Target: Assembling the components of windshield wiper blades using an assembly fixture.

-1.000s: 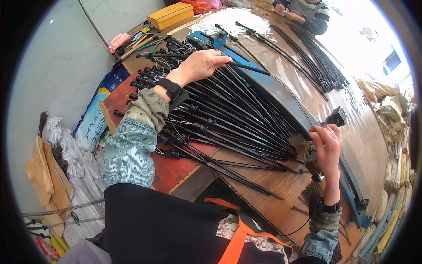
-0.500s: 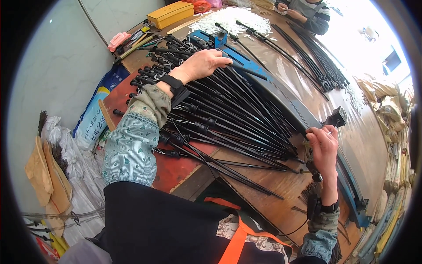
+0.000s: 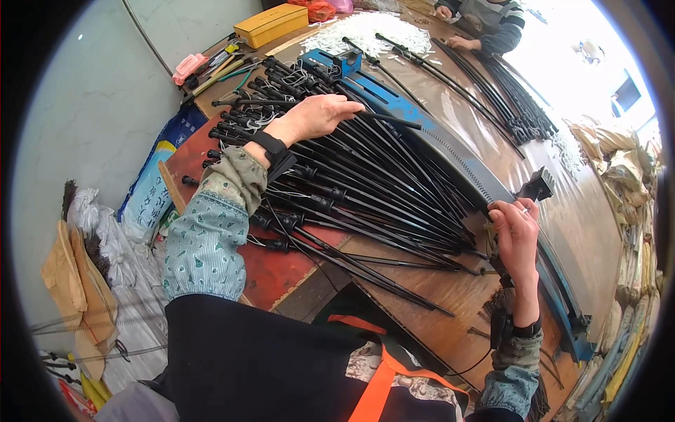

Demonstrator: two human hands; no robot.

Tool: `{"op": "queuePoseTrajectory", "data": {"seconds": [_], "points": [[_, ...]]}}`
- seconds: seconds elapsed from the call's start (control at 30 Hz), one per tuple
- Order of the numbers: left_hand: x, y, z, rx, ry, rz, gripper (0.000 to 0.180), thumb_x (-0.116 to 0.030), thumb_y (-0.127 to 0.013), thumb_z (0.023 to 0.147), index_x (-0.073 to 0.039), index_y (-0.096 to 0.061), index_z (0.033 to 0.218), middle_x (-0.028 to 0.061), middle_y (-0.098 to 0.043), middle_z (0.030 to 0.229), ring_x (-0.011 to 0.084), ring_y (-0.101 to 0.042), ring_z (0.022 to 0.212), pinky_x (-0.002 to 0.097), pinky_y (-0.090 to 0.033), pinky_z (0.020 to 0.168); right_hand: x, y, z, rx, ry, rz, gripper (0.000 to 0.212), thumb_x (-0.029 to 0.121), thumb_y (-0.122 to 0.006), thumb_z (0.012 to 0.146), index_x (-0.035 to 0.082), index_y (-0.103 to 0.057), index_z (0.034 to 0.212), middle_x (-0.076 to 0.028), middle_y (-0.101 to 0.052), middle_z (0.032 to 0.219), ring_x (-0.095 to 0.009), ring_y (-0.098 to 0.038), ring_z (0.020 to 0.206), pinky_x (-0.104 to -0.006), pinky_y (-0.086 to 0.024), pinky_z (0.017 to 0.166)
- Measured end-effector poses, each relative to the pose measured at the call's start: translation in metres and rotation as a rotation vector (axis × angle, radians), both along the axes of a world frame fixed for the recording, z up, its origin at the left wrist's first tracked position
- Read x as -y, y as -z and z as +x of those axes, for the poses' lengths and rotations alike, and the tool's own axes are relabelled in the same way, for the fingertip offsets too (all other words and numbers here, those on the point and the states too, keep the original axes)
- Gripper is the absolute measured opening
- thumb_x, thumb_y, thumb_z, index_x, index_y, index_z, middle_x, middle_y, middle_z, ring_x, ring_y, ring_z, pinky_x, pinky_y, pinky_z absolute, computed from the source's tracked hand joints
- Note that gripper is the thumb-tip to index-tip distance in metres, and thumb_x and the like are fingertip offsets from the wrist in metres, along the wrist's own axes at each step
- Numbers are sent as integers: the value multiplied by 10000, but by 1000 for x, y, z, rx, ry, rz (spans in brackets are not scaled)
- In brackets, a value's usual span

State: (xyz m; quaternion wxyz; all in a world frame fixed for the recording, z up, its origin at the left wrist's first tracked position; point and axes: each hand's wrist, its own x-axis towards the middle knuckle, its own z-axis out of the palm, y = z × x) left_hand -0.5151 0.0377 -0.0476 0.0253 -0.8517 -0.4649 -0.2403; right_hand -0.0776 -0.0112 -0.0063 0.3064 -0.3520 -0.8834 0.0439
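Observation:
My left hand (image 3: 320, 116) is closed round a thin black rod (image 3: 390, 120), held above a heap of similar black rods (image 3: 380, 183) with thick black ends and white cords. From near the held rod's tip, a long thin coil spring (image 3: 457, 160) runs along a blue metal fixture (image 3: 387, 97) to my right hand (image 3: 517, 232). The right fingers are pinched at the spring's near end, beside a small black block (image 3: 538, 184) on the fixture. Whether the spring enters the rod is too small to tell.
Across the table sits a person (image 3: 489, 28), hands near another bundle of black rods (image 3: 517, 116). A pile of small white pieces (image 3: 373, 34), a yellow box (image 3: 272, 25) and hand tools (image 3: 221, 67) lie at the back. Sacks (image 3: 140, 281) stand at left.
My left hand has shifted slightly left and down, and the held rod has moved left with it. My right hand stays nearly still. The other person's hands have moved apart, one down toward the rods.

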Motion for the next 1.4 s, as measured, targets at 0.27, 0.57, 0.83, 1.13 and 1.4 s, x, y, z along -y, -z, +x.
{"op": "queuePoseTrajectory", "data": {"seconds": [0.27, 0.57, 0.83, 1.13, 1.4], "points": [[-1, -47, 58, -20, 45, 238, 308, -116, -564, 934, -205, -636, 1221, 93, -627, 835, 318, -634, 721, 411, -524, 618, -7, -3, 47, -73, 260, -25, 118, 81, -576, 952, 6, -660, 913, -93, -621, 806, -254, -562, 784, -334, -452, 756], [-18, -83, 136, -217, 81, 203, 302, -144, -600, 943, -198, -637, 1238, 142, -584, 772, 350, -615, 703, 436, -484, 601, -70, 14, 104, -237, 416, -358, 190, 188, -694, 909, 34, -736, 1013, -61, -721, 852, -137, -660, 858, -276, -499, 818], [-27, -91, 152, 86, 161, 163, 353, -77, -618, 936, -111, -616, 1287, 180, -666, 905, 344, -655, 789, 378, -516, 683, -81, 43, 93, -517, 187, -438, 168, 224, -714, 886, 80, -743, 968, -55, -696, 793, -132, -653, 772, -273, -499, 746], [-27, -76, 153, 86, 105, 49, 342, -68, -615, 937, -82, -622, 1279, 195, -677, 959, 340, -663, 836, 355, -520, 751, -97, 53, 89, -52, 244, -64, 160, 306, -742, 850, 148, -732, 877, -24, -636, 690, -183, -617, 789, -366, -411, 874], [-46, -57, 161, -27, 119, 58, 320, -115, -596, 948, -130, -630, 1266, 159, -671, 900, 342, -664, 815, 386, -526, 698, -73, 52, 133, 130, 385, 429, 142, 274, -716, 863, 154, -679, 796, 11, -637, 715, -184, -599, 847, -419, -313, 980]]}}
